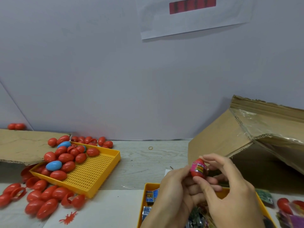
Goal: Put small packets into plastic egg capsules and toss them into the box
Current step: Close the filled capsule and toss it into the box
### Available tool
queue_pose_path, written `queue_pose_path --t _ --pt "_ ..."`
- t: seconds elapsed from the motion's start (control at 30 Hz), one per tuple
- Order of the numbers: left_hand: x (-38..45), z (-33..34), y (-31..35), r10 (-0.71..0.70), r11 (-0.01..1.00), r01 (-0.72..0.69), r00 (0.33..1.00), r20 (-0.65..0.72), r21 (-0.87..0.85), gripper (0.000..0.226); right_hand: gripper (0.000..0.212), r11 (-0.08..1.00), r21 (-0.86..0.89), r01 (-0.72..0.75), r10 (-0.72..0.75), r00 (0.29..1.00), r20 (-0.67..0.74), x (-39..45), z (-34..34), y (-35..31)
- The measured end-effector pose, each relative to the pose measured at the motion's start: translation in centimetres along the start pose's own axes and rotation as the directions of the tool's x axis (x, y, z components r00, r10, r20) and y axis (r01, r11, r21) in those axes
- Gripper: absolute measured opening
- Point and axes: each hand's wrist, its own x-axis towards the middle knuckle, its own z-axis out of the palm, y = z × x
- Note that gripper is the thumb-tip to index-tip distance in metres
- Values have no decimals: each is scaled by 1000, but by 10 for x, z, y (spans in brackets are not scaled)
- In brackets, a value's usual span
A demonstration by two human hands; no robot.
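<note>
Head view: both hands meet low and right of centre over a yellow tray of small packets. Left hand and right hand both grip one red egg capsule between fingertips; it carries a pink printed wrap and stands roughly upright. Open cardboard box lies tipped on the surface, just behind the hands to the right. At left, a second yellow perforated tray holds red capsules and a blue capsule; more red ones lie loose around it. A rubber band lies mid-surface
</note>
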Motion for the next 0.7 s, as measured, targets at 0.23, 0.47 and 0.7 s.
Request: queue_pose_path --t 0.23,0.47,0.7 --pt "0 -1 0 -11 992 14 1000 25 -123 39 59 990 134 -50 43 998 55 1 1 0" --pt "-1 -10 15 175 954 -218 962 -209 -206 34 51 966 213 -145 117 983 138 4 4 -3" --pt "-2 -5 34 400 911 -412 867 -299 23 41 54 962 174 -212 166 955 245 2 1 -1"
